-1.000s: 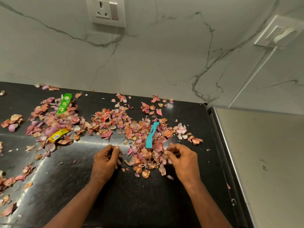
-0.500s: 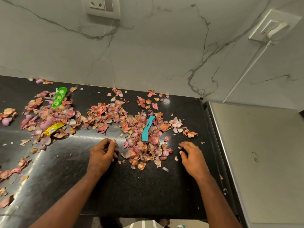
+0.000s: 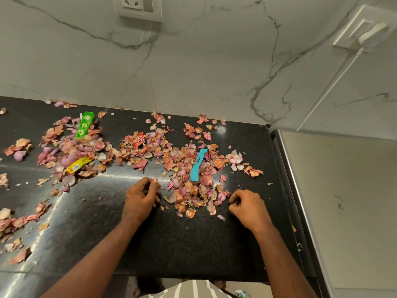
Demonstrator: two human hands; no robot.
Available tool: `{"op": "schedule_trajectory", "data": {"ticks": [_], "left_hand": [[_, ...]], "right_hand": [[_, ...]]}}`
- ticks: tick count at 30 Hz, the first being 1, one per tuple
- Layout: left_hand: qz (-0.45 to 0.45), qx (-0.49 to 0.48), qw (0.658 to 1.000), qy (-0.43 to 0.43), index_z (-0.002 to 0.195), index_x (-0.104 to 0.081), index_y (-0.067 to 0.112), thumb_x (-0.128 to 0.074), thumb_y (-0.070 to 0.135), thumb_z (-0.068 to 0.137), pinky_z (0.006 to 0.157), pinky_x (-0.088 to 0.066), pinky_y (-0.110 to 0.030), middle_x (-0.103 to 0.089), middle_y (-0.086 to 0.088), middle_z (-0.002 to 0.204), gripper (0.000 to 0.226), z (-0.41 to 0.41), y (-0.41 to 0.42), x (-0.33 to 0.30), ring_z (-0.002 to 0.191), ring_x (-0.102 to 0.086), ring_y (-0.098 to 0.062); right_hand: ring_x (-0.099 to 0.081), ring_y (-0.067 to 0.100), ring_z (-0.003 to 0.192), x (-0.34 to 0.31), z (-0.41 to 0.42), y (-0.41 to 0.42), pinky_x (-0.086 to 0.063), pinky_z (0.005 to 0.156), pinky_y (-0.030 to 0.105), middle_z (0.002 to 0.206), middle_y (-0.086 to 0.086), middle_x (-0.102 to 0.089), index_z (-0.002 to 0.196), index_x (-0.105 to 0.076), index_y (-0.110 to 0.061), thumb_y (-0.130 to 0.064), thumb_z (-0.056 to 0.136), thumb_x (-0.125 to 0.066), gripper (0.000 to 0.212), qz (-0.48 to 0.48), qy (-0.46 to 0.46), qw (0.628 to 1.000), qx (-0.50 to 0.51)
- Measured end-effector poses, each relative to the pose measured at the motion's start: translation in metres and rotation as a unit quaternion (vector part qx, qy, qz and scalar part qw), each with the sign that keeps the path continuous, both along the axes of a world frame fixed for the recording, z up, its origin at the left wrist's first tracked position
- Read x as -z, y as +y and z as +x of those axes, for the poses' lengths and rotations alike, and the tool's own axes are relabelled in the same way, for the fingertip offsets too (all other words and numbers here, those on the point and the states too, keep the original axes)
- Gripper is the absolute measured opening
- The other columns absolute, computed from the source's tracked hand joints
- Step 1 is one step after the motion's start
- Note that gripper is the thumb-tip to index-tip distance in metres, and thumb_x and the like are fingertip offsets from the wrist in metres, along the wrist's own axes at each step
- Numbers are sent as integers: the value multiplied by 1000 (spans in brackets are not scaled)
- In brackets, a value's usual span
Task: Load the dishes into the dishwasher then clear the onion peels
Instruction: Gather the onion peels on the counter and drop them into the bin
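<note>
Hands flank peels — countertop.

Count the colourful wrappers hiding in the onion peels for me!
4: green wrapper back left, yellow wrapper below it, red wrapper mid-counter, teal strip in the centre pile. Peels may hide more.

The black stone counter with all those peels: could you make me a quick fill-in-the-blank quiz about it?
1. The teal paper strip lies on the pile of pink onion peels between the two ____.
2. The green wrapper lies ____ of the yellow wrapper.
3. The black stone counter meets a ____ marble wall.

Missing words: hands; behind; white
</note>
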State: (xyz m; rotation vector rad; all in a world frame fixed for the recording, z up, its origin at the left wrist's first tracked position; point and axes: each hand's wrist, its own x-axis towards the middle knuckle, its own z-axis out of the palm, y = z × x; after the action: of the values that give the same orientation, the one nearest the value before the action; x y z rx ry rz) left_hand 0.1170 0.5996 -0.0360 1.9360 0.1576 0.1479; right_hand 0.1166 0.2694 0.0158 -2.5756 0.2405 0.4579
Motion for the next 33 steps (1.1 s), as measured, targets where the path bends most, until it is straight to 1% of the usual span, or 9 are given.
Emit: {"op": "schedule_trajectory", "data": {"ticks": [6, 9, 11, 16, 19, 22, 26, 31, 33], "left_hand": [[-5, -2, 1000, 13, 93, -68, 27, -58, 33, 105, 52, -58, -25, -74, -1, 81, 18, -1, 1, 1, 61, -71, -16], [-12, -4, 1000, 5, 91, -69, 30, -59, 34, 104, 52, -58, -24, -74, -2, 80, 17, -1, 1, 2, 61, -71, -17], [-16, -5, 1000, 1, 90, -68, 34, -58, 38, 103, 51, -58, -23, -74, -1, 81, 17, -1, 1, 2, 61, -71, -17], [-4, 7, 1000, 11, 91, -68, 38, -58, 39, 103, 52, -60, -27, -75, -2, 81, 16, 3, 1, 2, 62, -72, -16], [3, 12, 1000, 20, 90, -68, 36, -59, 34, 105, 53, -60, -27, -74, -1, 80, 18, 4, -1, 3, 62, -71, -16], [8, 9, 1000, 25, 90, -68, 31, -58, 33, 106, 54, -59, -27, -74, 1, 80, 19, 3, -2, 0, 62, -71, -16], [17, 7, 999, 28, 92, -68, 26, -58, 33, 106, 55, -59, -25, -74, 2, 79, 19, 2, -3, -4, 63, -71, -14], [18, -4, 1000, 19, 91, -67, 24, -58, 31, 107, 55, -58, -24, -74, 1, 79, 20, 1, -2, 0, 63, -72, -14], [18, -4, 1000, 15, 92, -67, 24, -58, 32, 107, 55, -58, -23, -74, 1, 79, 20, 0, -2, 1, 63, -72, -15]], "right_hand": [[-72, -2, 102, -6, 8, 23, -60, 97, 28, 108, -14, -77, 120, -76, -31, -5, 94, -74, 37, 269, -74, 957, 75], [-71, -6, 89, -5, 12, 26, -62, 83, 25, 97, -14, -75, 100, -76, -39, -18, 90, -81, 23, 229, -122, 960, 101], [-63, -13, 99, -2, 12, 21, -55, 87, 17, 106, -20, -71, 96, -76, -44, -18, 90, -81, 27, 199, -128, 968, 82], [-51, 3, 137, 15, 16, -2, -42, 118, 33, 150, -14, -56, 136, -66, -35, -13, 99, -69, 44, 203, -172, 957, 117], [-28, 20, 156, 21, 39, -24, -27, 126, 44, 170, -1, -29, 156, -44, -28, -30, 102, -64, 58, 122, -201, 952, 198], [-2, 27, 162, 27, 69, -47, -11, 131, 51, 176, 10, -1, 167, -13, -14, -51, 104, -53, 83, 27, -118, 973, 196], [-12, 29, 161, 31, 76, -28, -12, 131, 53, 173, 16, -16, 166, -19, -7, -45, 110, -43, 72, -3, -104, 991, 87], [-11, 11, 160, 33, 40, 27, -11, 130, 40, 175, -6, -13, 167, -16, -31, -42, 112, -38, 60, 127, -145, 981, -21], [-30, 1, 151, 32, 25, 38, -25, 126, 33, 171, -8, -26, 163, -28, -40, -38, 112, -42, 53, 198, -133, 970, -48]]}}
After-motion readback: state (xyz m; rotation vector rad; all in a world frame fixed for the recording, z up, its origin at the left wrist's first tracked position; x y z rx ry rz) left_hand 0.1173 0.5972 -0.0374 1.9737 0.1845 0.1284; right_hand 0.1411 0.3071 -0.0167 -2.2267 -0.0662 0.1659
